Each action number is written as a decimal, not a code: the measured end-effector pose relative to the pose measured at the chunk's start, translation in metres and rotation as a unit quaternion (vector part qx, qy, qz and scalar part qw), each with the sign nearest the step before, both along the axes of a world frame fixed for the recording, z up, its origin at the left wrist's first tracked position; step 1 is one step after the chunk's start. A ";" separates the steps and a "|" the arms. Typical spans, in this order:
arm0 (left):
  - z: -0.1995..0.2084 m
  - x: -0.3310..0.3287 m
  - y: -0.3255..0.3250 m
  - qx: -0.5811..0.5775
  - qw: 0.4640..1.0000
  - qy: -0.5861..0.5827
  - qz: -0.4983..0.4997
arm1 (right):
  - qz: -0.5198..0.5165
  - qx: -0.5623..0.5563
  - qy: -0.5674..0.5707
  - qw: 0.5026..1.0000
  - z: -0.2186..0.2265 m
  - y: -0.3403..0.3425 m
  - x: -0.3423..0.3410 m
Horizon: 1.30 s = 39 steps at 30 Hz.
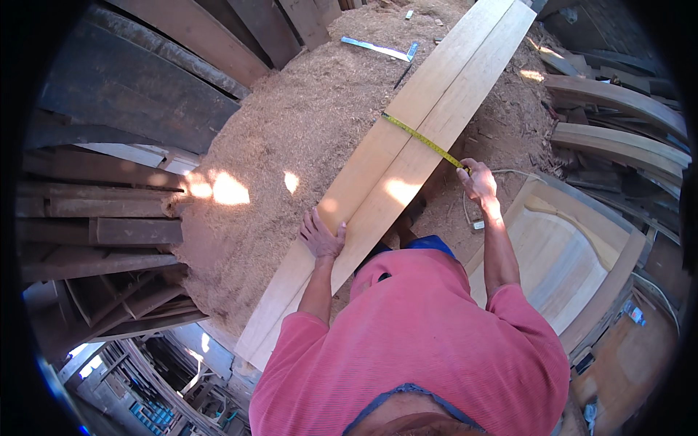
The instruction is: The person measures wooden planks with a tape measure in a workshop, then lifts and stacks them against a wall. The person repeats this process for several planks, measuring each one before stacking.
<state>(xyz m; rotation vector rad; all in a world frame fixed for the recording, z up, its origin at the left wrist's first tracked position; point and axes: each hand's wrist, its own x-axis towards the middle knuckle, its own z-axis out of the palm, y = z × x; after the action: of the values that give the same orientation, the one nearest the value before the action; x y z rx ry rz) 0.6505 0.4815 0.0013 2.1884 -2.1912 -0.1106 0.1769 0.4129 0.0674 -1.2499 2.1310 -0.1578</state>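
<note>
Two long pale planks, a left one (429, 80) and a right one (476, 83), lie side by side with a thin seam between them, slanting from lower left to upper right. My left hand (321, 235) rests on them with its fingers spread, holding nothing. Across both planks stretches a yellow tape measure (422, 136), its far end at the left edge. Just past the right edge, my right hand (478, 182) is closed around the tape's near end; the fingers mostly hide its case.
A metal square (378, 49) and a thin dark stick-like tool (402, 76) lie on the wood shavings (269, 145) beyond the planks. Dark boards (138, 80) lean at the left. At the right stand a wooden panel (556, 261) and curved wooden pieces (618, 142). A pale cord (516, 173) runs past my right hand.
</note>
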 end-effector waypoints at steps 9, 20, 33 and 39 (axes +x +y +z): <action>0.003 -0.001 -0.001 -0.001 1.000 -0.004 -0.005 | 0.004 -0.005 0.003 1.000 -0.003 0.000 0.001; 0.000 -0.001 0.000 0.044 0.998 0.016 0.029 | -0.103 -0.004 -0.238 0.966 -0.009 0.008 -0.006; 0.008 -0.003 0.003 0.016 0.999 0.031 0.027 | -0.023 0.136 -0.122 0.983 -0.072 0.187 0.028; 0.005 0.002 0.009 0.066 0.996 0.060 0.027 | -0.012 0.145 -0.146 0.978 -0.134 0.289 0.071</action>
<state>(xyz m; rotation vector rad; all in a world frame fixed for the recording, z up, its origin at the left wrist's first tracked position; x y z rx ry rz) 0.6523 0.4904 0.0062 2.2394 -2.1156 -0.3849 0.2482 0.7016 -0.0667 -0.9665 1.8382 -0.0343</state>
